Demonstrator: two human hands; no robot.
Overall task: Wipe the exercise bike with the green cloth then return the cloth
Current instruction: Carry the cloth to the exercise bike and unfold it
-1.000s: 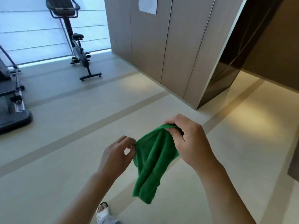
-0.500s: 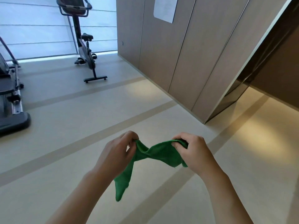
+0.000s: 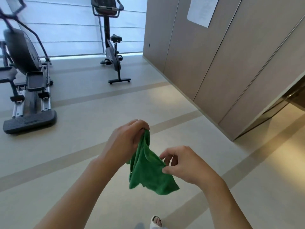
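The green cloth (image 3: 149, 171) hangs between my hands at the centre of the view. My left hand (image 3: 127, 139) grips its bunched top corner, raised a little higher. My right hand (image 3: 184, 164) pinches the cloth's right edge between thumb and fingers. The black exercise bike (image 3: 112, 47) stands upright far ahead by the window, well beyond my hands, its console at the top edge of the view.
An elliptical trainer (image 3: 28, 83) stands at the left. A wood-panelled wall (image 3: 206, 55) with a white paper sheet (image 3: 202, 10) runs along the right, ending at a dark opening (image 3: 280, 106). Pale striped floor (image 3: 82, 129) lies between me and the bike. My sandalled foot (image 3: 156, 221) shows at the bottom.
The view has swung toward the bike and elliptical. My left hand rose with the cloth's corner while my right hand dropped and shifted its pinch along the edge; the cloth now hangs downward.
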